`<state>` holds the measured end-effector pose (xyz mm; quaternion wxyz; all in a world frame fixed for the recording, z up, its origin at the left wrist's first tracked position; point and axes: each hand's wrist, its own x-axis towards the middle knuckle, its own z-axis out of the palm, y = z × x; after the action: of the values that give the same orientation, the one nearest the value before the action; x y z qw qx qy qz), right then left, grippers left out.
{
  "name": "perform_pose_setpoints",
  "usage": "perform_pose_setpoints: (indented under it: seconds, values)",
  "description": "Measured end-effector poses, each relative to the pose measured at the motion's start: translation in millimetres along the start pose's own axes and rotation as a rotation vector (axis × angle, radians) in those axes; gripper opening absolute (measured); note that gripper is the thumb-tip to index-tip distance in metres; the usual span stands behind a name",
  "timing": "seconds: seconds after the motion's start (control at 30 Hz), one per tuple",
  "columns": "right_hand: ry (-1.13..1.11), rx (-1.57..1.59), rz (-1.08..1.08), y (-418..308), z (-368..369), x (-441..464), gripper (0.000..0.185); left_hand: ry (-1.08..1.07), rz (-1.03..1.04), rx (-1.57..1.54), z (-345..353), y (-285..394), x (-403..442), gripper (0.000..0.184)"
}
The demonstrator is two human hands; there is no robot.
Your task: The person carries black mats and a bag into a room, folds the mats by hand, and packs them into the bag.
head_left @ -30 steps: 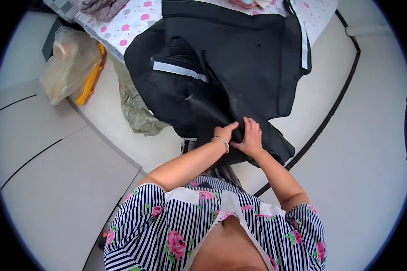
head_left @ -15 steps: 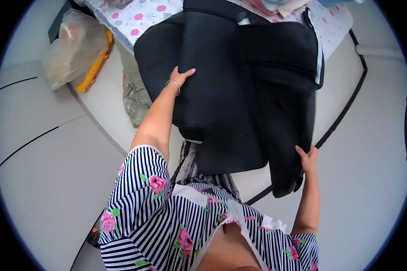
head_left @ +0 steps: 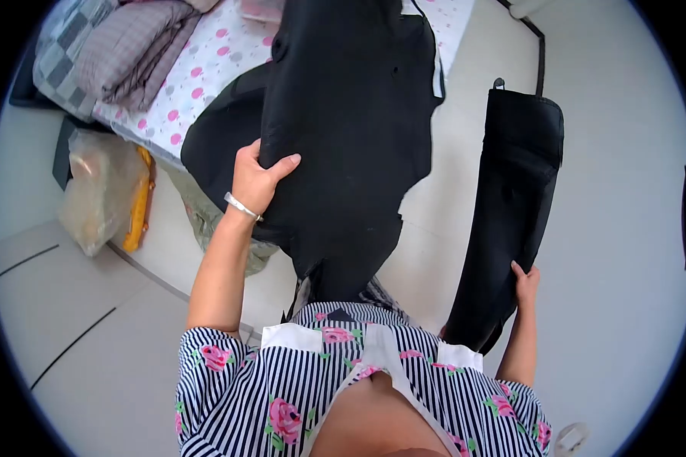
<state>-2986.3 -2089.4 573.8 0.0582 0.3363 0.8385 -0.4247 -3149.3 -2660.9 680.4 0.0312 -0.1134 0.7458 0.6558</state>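
Observation:
My left hand (head_left: 259,177) is closed on the left edge of a large black padded panel (head_left: 351,129), thumb on top and fingers hidden beneath. This panel has a cut, curved outline and reaches from the bed down to my lap. Under it on the left lies another dark, rounded section (head_left: 221,129). Off to the right, my right hand (head_left: 524,283) grips the edge of a long, narrow black panel (head_left: 514,175), which has a small loop at its far end. A gap of pale floor separates the two pieces.
A bed with a pink-dotted sheet (head_left: 194,84) is ahead, with a folded grey quilt (head_left: 133,49) on its left. Beside it stand a clear plastic bag (head_left: 99,190) and a yellow object (head_left: 137,202). Greenish crumpled cloth (head_left: 202,213) hangs below the bed edge.
The narrow black panel has come away to the right in my right hand, apart from the large one. My left hand has shifted its hold to the large panel's edge. The view has turned.

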Motion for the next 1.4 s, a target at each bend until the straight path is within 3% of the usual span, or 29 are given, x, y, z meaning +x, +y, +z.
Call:
perform_pose_setpoints:
  seconds: [0.07, 0.33, 0.4, 0.47, 0.53, 0.6, 0.7, 0.8, 0.9, 0.97, 1.0, 1.07, 1.1, 1.13, 1.23, 1.4]
  values:
    - [0.030, 0.013, 0.039, 19, 6, 4, 0.029, -0.060, 0.146, 0.104, 13, 35, -2, 0.022]
    - [0.144, 0.114, 0.033, 77, 48, 18, 0.033, -0.140, 0.200, -0.024, 44, 132, -11, 0.022]
    - [0.170, 0.115, 0.058, 80, 59, 20, 0.033, -0.148, 0.308, 0.005, 45, 154, -18, 0.024]
    - [0.171, 0.177, 0.058, 94, 71, 25, 0.034, -0.058, 0.476, 0.166, 43, 176, -19, 0.028]
    - [0.184, 0.220, 0.059, 105, 80, 31, 0.035, 0.106, 0.598, 0.525, 40, 214, -11, 0.031]
    - [0.216, 0.232, 0.052, 122, 86, 36, 0.036, 0.091, 0.722, 0.712, 4, 228, 39, 0.034]
    - [0.285, 0.115, 0.008, 137, 81, 45, 0.036, 0.274, 0.983, 0.816, 16, 265, 51, 0.029]
    - [0.309, 0.146, 0.084, 100, 80, 26, 0.036, 0.405, 1.229, 0.897, 22, 298, 36, 0.020]
    - [0.310, 0.233, 0.040, 110, 81, 32, 0.038, 0.509, 1.377, 1.189, 0, 291, 16, 0.027]
    - [0.320, 0.246, 0.025, 110, 80, 35, 0.038, 0.623, 1.282, 1.524, -51, 262, 25, 0.034]
    - [0.328, 0.237, 0.022, 111, 79, 38, 0.038, 0.597, 1.090, 1.460, -31, 231, -1, 0.028]
    - [0.331, 0.198, 0.011, 124, 80, 47, 0.039, 0.375, 1.241, 1.165, -21, 142, -23, 0.021]
    - [0.327, 0.170, 0.009, 132, 78, 54, 0.039, 0.293, 1.339, 1.187, -14, 101, -29, 0.036]
    - [0.324, 0.138, 0.005, 138, 76, 58, 0.039, 0.182, 1.217, 1.198, -11, 54, -38, 0.048]
    - [0.312, 0.174, 0.013, 129, 71, 60, 0.037, -0.029, 1.088, 1.288, 6, -92, -51, 0.040]
    - [0.260, 0.168, 0.007, 114, 48, 57, 0.035, -0.226, 0.594, 1.620, 23, -331, -73, 0.052]
